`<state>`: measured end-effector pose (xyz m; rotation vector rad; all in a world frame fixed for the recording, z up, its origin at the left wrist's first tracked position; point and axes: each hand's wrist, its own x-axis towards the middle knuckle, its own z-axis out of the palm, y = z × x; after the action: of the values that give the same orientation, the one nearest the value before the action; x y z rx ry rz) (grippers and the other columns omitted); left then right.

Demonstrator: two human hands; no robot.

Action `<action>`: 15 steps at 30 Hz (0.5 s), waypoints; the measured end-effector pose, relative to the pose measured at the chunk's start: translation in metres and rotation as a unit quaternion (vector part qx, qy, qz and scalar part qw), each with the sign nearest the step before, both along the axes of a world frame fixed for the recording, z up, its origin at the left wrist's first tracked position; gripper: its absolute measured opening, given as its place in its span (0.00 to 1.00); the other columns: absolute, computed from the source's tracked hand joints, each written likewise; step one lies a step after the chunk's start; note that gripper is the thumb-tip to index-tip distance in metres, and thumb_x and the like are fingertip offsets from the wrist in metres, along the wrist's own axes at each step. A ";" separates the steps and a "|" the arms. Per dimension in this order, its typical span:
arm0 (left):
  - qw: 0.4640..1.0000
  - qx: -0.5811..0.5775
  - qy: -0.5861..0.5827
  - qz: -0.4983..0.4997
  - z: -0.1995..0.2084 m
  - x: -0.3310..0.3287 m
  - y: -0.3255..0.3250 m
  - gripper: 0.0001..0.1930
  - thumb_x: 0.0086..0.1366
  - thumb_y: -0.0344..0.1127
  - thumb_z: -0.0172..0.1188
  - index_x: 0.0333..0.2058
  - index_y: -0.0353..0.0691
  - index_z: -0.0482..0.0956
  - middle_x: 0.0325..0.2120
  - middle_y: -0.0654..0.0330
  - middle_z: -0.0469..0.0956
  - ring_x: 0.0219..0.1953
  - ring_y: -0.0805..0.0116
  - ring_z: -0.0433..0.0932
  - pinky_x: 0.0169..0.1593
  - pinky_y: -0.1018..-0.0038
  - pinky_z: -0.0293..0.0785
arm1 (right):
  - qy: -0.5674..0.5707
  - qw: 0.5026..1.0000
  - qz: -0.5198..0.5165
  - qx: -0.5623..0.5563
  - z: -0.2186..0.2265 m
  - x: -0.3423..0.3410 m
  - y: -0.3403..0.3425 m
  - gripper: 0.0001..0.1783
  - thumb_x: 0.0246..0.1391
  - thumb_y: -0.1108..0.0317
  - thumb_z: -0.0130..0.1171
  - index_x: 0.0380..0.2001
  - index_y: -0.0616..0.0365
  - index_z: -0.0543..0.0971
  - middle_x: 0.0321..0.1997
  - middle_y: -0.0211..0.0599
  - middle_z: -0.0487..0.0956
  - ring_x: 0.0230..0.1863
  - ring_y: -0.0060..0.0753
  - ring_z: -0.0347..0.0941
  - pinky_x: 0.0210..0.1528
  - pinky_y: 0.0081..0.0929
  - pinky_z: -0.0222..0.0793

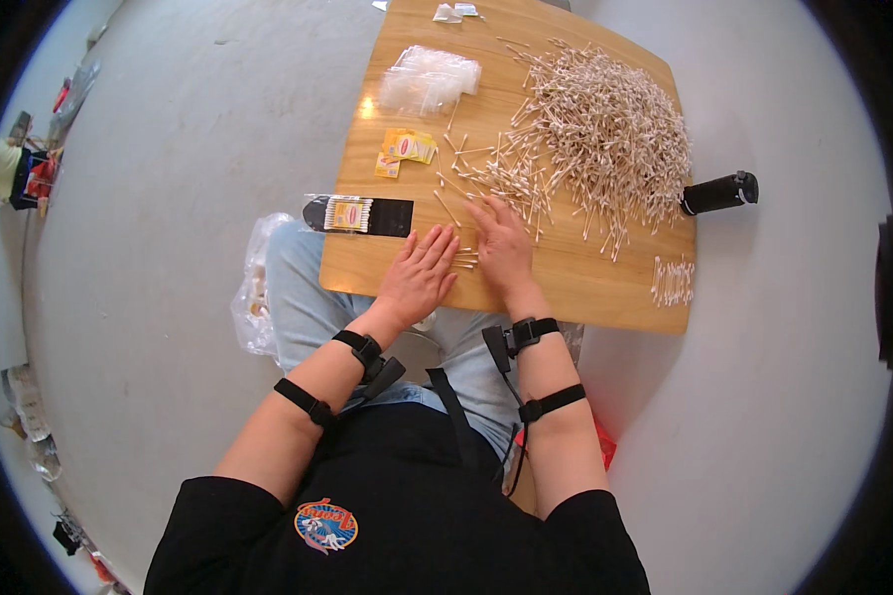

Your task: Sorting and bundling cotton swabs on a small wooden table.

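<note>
My left hand (422,273) lies flat at the table's near edge, fingers stretched out, palm down. Beside it my right hand (504,248) rests with fingers extended and slightly bent at the near side of the loose cotton swabs (511,178). In the gap between the hands lie a few cotton swabs (465,258), side by side, partly hidden by the left fingers. Left of my left hand is a black board (391,217) with a clear bag over one end; in it, a row of swabs (364,214) sits with a yellow-orange card (345,214).
A large heap of cotton swabs (615,129) covers the wooden table's right side. Clear plastic bags (432,79) and yellow cards (407,145) lie at left. A black cylinder (719,193) juts past the right edge, above a small row of swabs (673,282).
</note>
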<state>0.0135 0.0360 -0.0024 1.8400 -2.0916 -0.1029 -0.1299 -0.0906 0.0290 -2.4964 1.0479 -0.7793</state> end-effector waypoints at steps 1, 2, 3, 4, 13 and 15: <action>1.000 0.003 -0.002 0.001 0.000 0.000 0.000 0.30 0.70 0.46 0.49 0.66 0.38 0.61 0.69 0.54 0.58 0.72 0.60 0.53 0.73 0.57 0.43 | -0.001 1.000 -0.001 0.000 0.000 -0.001 -0.002 0.21 0.48 0.76 0.59 0.48 0.51 0.80 0.52 0.40 0.76 0.51 0.47 0.73 0.52 0.38 0.72; 1.000 0.005 -0.004 0.003 0.000 0.000 0.000 0.30 0.70 0.46 0.49 0.66 0.38 0.61 0.69 0.54 0.58 0.72 0.60 0.53 0.73 0.57 0.43 | 0.025 0.999 0.033 -0.007 0.000 -0.002 -0.003 0.21 0.48 0.76 0.59 0.47 0.51 0.81 0.53 0.38 0.77 0.50 0.46 0.73 0.52 0.37 0.72; 1.000 0.005 -0.005 0.002 0.000 0.000 0.000 0.30 0.70 0.46 0.49 0.66 0.38 0.61 0.69 0.54 0.58 0.72 0.60 0.53 0.73 0.57 0.43 | 0.051 0.996 0.066 -0.014 0.000 -0.003 -0.004 0.20 0.48 0.77 0.59 0.47 0.52 0.81 0.54 0.37 0.78 0.50 0.45 0.74 0.52 0.36 0.72; 1.000 0.004 -0.005 0.002 0.000 -0.001 0.000 0.30 0.69 0.46 0.49 0.66 0.39 0.61 0.69 0.54 0.58 0.72 0.60 0.53 0.73 0.57 0.43 | 0.050 0.996 0.066 -0.014 -0.001 -0.004 -0.005 0.20 0.48 0.77 0.59 0.47 0.52 0.81 0.54 0.37 0.78 0.50 0.45 0.74 0.52 0.36 0.72; 1.000 0.003 0.000 0.005 0.001 -0.001 0.000 0.30 0.69 0.45 0.50 0.65 0.38 0.63 0.68 0.54 0.60 0.71 0.60 0.55 0.73 0.57 0.44 | 0.012 0.998 0.069 0.002 -0.006 -0.005 0.000 0.19 0.49 0.72 0.60 0.48 0.52 0.80 0.52 0.37 0.78 0.48 0.43 0.73 0.51 0.35 0.73; 1.000 0.009 -0.002 0.006 0.002 -0.002 -0.002 0.30 0.68 0.45 0.51 0.65 0.38 0.63 0.67 0.54 0.60 0.71 0.60 0.55 0.73 0.57 0.44 | 0.005 0.998 0.053 -0.026 -0.009 0.001 0.002 0.20 0.52 0.69 0.61 0.51 0.50 0.79 0.53 0.36 0.78 0.51 0.42 0.72 0.53 0.37 0.70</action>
<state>0.0118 0.0342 -0.0007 1.8651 -2.0875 -0.1148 -0.1290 -0.0884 0.0196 -2.5778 0.9006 -0.7717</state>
